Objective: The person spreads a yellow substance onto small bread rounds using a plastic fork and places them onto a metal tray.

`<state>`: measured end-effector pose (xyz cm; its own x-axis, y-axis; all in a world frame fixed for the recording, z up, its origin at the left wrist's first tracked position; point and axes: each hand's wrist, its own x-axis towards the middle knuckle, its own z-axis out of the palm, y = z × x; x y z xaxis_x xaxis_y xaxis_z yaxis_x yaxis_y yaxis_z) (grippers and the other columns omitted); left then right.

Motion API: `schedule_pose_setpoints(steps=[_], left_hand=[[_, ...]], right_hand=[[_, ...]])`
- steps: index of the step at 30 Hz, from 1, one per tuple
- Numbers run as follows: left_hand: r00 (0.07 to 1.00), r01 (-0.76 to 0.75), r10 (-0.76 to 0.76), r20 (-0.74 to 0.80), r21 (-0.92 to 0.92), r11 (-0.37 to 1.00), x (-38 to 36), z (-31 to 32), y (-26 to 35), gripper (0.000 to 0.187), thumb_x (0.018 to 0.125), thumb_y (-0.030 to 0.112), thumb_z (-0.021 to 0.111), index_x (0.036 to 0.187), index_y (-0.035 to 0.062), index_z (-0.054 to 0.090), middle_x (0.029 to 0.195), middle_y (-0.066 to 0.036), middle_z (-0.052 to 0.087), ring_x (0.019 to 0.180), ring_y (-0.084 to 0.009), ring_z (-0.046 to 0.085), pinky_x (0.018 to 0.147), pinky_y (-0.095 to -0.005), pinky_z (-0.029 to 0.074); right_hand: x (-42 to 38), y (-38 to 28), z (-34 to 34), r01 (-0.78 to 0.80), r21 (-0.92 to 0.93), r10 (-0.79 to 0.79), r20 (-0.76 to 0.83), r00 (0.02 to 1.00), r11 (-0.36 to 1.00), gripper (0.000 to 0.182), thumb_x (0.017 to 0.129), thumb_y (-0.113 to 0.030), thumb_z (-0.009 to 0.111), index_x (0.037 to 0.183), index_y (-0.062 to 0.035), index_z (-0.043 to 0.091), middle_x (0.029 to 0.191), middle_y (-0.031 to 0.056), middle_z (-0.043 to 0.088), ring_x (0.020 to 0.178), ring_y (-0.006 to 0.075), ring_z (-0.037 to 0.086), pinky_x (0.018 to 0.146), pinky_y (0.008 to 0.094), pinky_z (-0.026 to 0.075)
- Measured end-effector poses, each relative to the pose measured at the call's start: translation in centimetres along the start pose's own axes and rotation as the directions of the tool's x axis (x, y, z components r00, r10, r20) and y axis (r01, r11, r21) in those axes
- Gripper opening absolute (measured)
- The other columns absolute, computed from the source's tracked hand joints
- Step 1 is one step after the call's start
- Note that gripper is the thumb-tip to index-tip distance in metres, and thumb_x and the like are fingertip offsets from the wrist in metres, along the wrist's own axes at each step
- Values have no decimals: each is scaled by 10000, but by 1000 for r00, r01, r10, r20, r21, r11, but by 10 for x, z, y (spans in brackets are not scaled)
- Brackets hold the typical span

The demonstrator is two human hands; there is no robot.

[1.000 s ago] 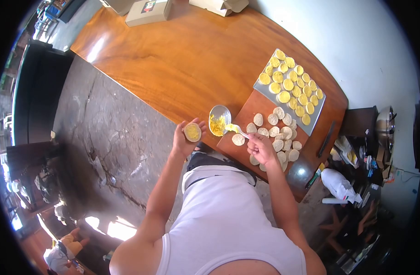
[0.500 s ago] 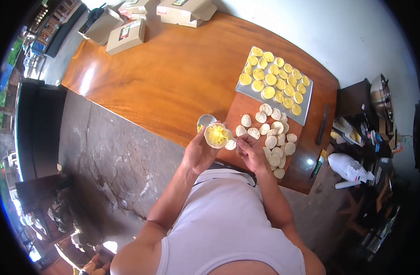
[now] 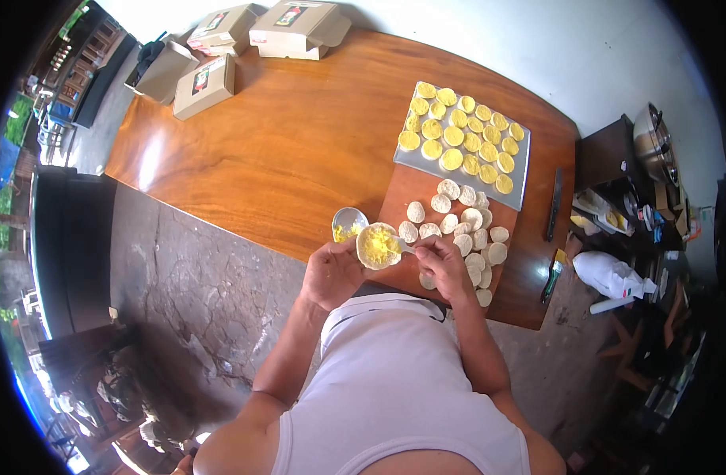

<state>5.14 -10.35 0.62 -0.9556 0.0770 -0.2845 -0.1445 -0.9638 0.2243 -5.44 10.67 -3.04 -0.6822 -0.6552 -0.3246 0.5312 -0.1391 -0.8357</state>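
My left hand (image 3: 335,273) is closed on a pale, round bread half (image 3: 367,258) with its cut face up. Yellow spread (image 3: 383,244) lies in a rough heap on that face. My right hand (image 3: 444,269) pinches a small light-coloured spreader (image 3: 406,248), whose tip touches the spread; the exact shape of its blade is hidden. Just beyond my left fingers stands a metal bowl (image 3: 349,212) with more of the yellow spread in it. Several bare bread halves (image 3: 450,189) lie on a reddish-brown board (image 3: 394,192) beside my right hand.
A metal tray (image 3: 489,186) of yellow-topped bread halves sits beyond the board. Right of it lie a black knife (image 3: 554,206) and a green-handled brush (image 3: 551,281). Cardboard boxes (image 3: 204,87) stand at the far left of the wooden table (image 3: 283,134).
The view has shifted slightly. The bread half has moved a little right relative to the bowl, which now shows more. The spreader is still against the spread, which is heaped differently.
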Motion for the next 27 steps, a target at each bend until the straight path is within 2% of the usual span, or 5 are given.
schedule_pose_setpoints(steps=[5, 14, 18, 23, 27], left_hand=[[998, 24, -11, -66, 197, 980, -2, 7, 1, 392, 998, 200, 440, 1294, -55, 472, 1251, -134, 574, 1140, -213, 577, 961, -349, 496], [999, -22, 28, -32, 178, 984, 1, 4, -6, 370, 998, 183, 467, 1280, -56, 474, 1221, -134, 593, 1110, -201, 600, 952, -317, 512], [999, -31, 33, -9, 184, 982, 3, 11, -8, 369, 996, 178, 467, 1286, -50, 469, 1226, -127, 592, 1108, -198, 601, 957, -316, 508], [998, 2, -1, 65, -6, 1000, 8, -5, -14, 368, 973, 181, 508, 1283, -16, 475, 1229, -100, 588, 1111, -195, 600, 912, -298, 542], [1000, -21, 20, -16, -37, 999, 8, -3, -17, 365, 959, 166, 531, 1274, -11, 478, 1212, -98, 596, 1111, -202, 602, 911, -295, 550]], right_hand=[[-1, -9, -5, 19, -48, -18, 12, 1000, 999, 130, 916, -116, 625, 972, 0, 628, 708, -43, 506, 556, 20, 369, 481, 173, 291], [-5, -31, -1, 32, -235, -41, -30, 999, 971, 77, 914, -73, 602, 938, -1, 614, 711, -37, 480, 544, 29, 357, 476, 182, 300], [-9, -35, -7, 30, -243, -37, -23, 999, 969, 103, 902, -81, 627, 957, 3, 649, 740, -33, 561, 608, 21, 422, 520, 187, 336], [-14, -40, -5, 59, -223, -71, -44, 997, 973, 110, 903, -86, 628, 952, 10, 646, 717, -47, 537, 601, 17, 412, 517, 187, 318], [-20, -40, -9, 61, -207, -72, -50, 996, 977, 114, 914, -94, 617, 942, 15, 639, 684, -47, 500, 568, 19, 382, 505, 188, 302]])
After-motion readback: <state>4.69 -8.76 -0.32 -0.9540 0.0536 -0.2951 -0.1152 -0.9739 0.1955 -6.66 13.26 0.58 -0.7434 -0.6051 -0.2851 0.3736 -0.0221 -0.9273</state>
